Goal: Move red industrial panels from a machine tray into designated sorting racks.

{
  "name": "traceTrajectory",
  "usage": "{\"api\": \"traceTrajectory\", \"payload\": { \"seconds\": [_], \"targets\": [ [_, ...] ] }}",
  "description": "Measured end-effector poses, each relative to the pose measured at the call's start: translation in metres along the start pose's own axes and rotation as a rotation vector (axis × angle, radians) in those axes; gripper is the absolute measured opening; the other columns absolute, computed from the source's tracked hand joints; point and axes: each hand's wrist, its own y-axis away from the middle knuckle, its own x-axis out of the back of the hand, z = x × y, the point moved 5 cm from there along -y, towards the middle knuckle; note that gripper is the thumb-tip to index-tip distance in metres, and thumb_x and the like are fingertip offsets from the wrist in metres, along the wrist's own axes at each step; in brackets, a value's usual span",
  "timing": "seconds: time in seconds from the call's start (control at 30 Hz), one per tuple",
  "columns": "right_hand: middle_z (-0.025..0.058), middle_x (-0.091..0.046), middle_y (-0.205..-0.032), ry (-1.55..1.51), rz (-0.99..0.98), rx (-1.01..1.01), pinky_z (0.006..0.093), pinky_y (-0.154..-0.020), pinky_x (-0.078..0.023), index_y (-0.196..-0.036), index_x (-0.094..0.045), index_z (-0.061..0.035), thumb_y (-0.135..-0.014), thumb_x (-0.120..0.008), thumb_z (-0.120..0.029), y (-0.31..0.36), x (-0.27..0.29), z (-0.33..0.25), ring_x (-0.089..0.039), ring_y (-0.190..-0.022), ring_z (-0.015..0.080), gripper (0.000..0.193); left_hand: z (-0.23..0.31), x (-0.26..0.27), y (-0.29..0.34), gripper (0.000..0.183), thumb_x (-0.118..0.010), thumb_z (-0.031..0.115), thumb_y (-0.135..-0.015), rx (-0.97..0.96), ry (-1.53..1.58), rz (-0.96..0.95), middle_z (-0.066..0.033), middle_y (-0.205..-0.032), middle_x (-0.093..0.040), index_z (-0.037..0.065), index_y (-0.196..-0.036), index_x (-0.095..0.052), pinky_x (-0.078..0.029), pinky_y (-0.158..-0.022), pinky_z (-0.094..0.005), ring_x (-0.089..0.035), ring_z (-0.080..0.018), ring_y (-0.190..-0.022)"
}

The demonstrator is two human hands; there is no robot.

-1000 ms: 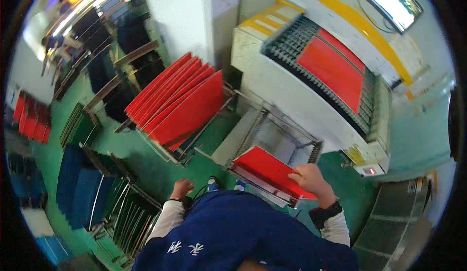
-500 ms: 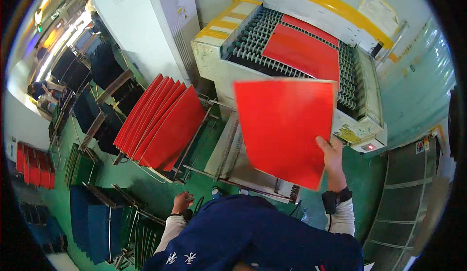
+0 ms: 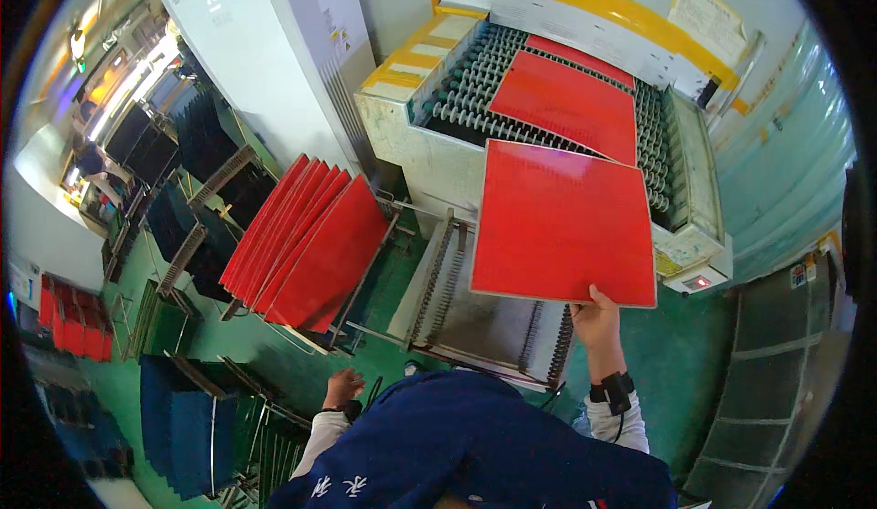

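My right hand (image 3: 596, 321) grips the near edge of a flat red panel (image 3: 564, 221), its thumb on the upper face and the other fingers hidden beneath. This panel is tilted and overlaps the front of the roller conveyor machine (image 3: 402, 130). On the rollers lies another red panel (image 3: 568, 102), with part of a further one behind it at the machine's slot. My left hand (image 3: 343, 387) hangs low at my left side, away from any panel. Its fingers are curled, and whether anything is in them cannot be made out.
Left of the machine, a rack holds several upright red panels (image 3: 315, 244). An empty slotted rack (image 3: 475, 326) stands right before me. Dark blue panels (image 3: 187, 431) fill racks at lower left. A white cabinet (image 3: 265, 43) stands behind; a grey mesh rack (image 3: 763, 399) is at right.
The held red panel has swung to the right and flattened toward the rollers. My right hand has shifted from its right edge area to its near edge in view. My left hand stays low.
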Motion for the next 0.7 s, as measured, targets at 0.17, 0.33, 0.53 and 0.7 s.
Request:
{"api": "traceTrajectory", "payload": {
  "seconds": [0.17, 0.33, 0.53, 0.7],
  "targets": [
    [0.0106, -0.061, -0.088, 0.257, -0.118, -0.363, 0.0364, -0.075, -0.046, -0.101, -0.054, -0.0048, -0.084, -0.056, -0.027, -0.008, 0.011, 0.035, -0.058, -0.081, 0.0228, 0.028, 0.020, -0.022, 0.006, 0.016, -0.059, 0.010, -0.079, -0.415, -0.603, -0.082, -0.0063, -0.086, -0.064, 0.000, -0.089, -0.052, -0.050, -0.055, -0.0268, -0.063, -0.0186, -0.067],
    [0.0118, -0.061, -0.085, 0.314, -0.125, -0.364, 0.0339, -0.069, -0.046, -0.099, -0.055, -0.0053, -0.086, -0.053, -0.032, -0.010, -0.007, 0.051, -0.057, -0.076, 0.0216, 0.029, 0.038, -0.041, 0.026, 0.016, -0.057, 0.009, -0.081, 0.098, -0.022, 0.103, -0.0093, -0.089, -0.063, 0.000, -0.093, -0.052, -0.051, -0.056, -0.0271, -0.063, -0.0184, -0.071],
    [0.0094, -0.059, -0.081, 0.295, -0.088, -0.298, 0.0302, -0.065, -0.044, -0.098, -0.055, -0.0051, -0.087, -0.053, -0.033, -0.008, -0.024, 0.048, -0.055, -0.076, 0.0193, 0.030, 0.028, -0.035, 0.028, 0.018, -0.051, 0.011, -0.086, 0.113, 0.150, 0.229, -0.0121, -0.093, -0.062, 0.004, -0.103, -0.052, -0.051, -0.056, -0.0323, -0.062, -0.0249, -0.071],
    [0.0063, -0.059, -0.084, 0.321, -0.115, -0.340, 0.0278, -0.063, -0.043, -0.097, -0.057, -0.0047, -0.086, -0.055, -0.034, -0.016, -0.029, 0.052, -0.052, -0.073, 0.0160, 0.031, 0.017, -0.030, 0.029, 0.025, -0.054, 0.017, -0.085, 0.103, 0.210, 0.212, -0.0122, -0.089, -0.061, 0.007, -0.107, -0.051, -0.051, -0.053, -0.0335, -0.062, -0.0267, -0.070]
  ]
}}
